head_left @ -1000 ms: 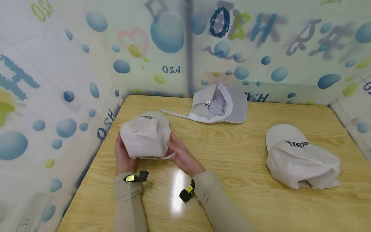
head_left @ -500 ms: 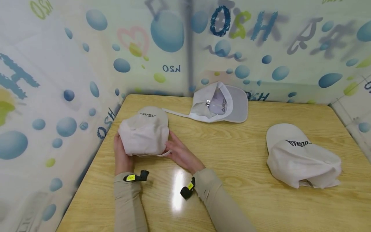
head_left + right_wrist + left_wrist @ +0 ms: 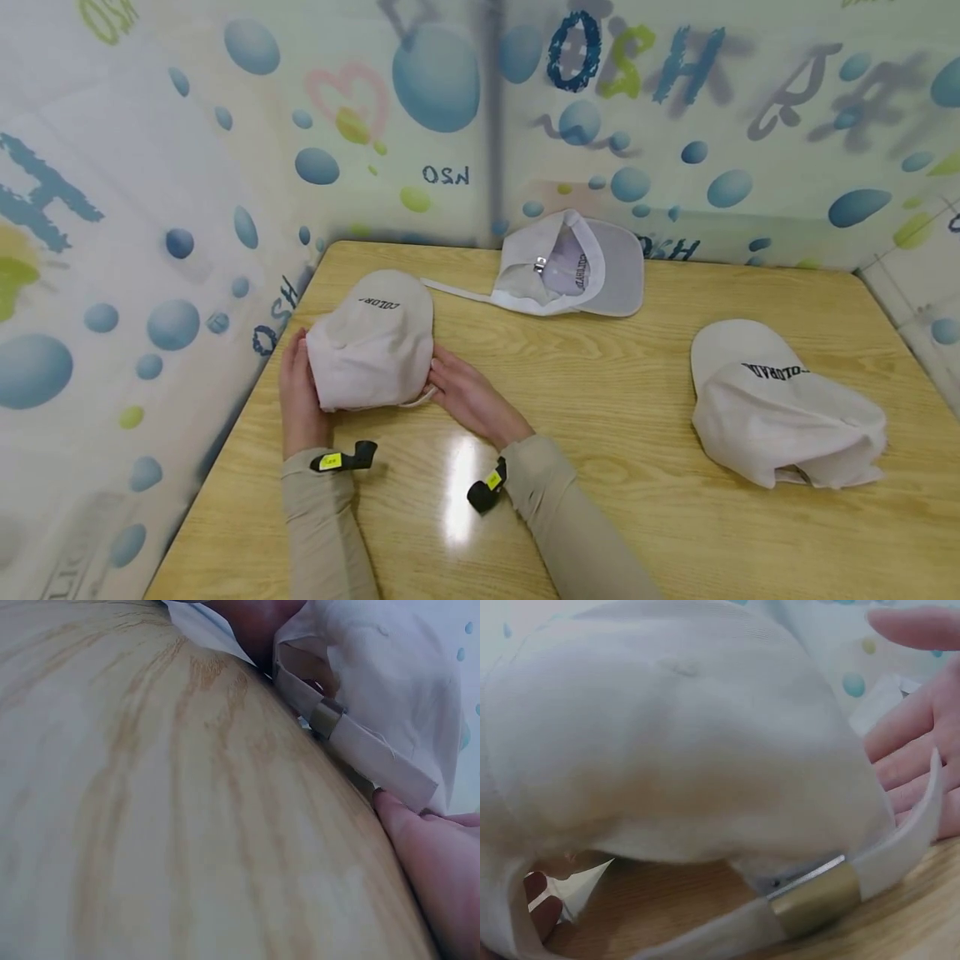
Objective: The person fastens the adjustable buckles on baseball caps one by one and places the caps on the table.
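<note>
A white baseball cap (image 3: 371, 350) with dark lettering sits at the left of the table, its brim facing away. My left hand (image 3: 300, 392) holds its left side; in the left wrist view a few of its fingertips (image 3: 544, 904) show through the cap's rear opening. My right hand (image 3: 472, 400) lies against the right side with fingers fairly straight, its palm facing the cap in the left wrist view. The rear strap (image 3: 907, 840) with its metal buckle (image 3: 817, 896) hangs low, close over the wood, its loose end by my right hand.
A second white cap (image 3: 517, 258) lies on its side at the back, its inside showing and its strap stretched toward the held cap. A third cap (image 3: 780, 408) sits at the right. Printed walls (image 3: 360, 200) border the wooden table (image 3: 600, 467).
The cap first shifts slightly away, then its back drops lower and more of the brim and lettering shows. My left hand has moved a little left; my right hand barely moves.
</note>
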`<action>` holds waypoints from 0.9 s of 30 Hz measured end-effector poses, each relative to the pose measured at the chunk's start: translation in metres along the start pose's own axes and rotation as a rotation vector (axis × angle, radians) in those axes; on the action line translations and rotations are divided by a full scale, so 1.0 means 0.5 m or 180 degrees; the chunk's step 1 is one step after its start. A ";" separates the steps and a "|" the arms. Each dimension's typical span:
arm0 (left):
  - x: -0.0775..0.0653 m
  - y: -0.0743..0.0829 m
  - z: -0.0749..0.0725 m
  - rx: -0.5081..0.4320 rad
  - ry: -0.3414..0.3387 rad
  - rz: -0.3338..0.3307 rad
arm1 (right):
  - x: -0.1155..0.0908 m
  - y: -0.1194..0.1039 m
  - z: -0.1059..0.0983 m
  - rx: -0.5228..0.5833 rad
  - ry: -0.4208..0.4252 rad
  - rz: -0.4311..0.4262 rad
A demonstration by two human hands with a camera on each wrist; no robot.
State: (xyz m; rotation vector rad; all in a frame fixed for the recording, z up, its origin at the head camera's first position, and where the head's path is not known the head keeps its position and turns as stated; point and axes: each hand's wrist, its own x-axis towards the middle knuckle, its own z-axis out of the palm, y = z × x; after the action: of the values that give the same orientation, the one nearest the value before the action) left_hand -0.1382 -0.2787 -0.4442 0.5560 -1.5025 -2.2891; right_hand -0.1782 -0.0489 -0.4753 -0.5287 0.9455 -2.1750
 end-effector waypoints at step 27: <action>-0.025 0.021 -0.049 -0.3784 -0.1085 0.0844 | -0.066 -0.046 -0.042 0.0627 0.0858 -0.0505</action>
State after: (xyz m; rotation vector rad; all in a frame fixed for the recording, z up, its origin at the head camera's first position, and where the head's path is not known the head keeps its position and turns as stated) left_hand -0.1144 -0.2960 -0.4419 -0.3571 -0.0831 -2.5815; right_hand -0.1786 -0.0038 -0.4744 -0.2256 0.8369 -2.4952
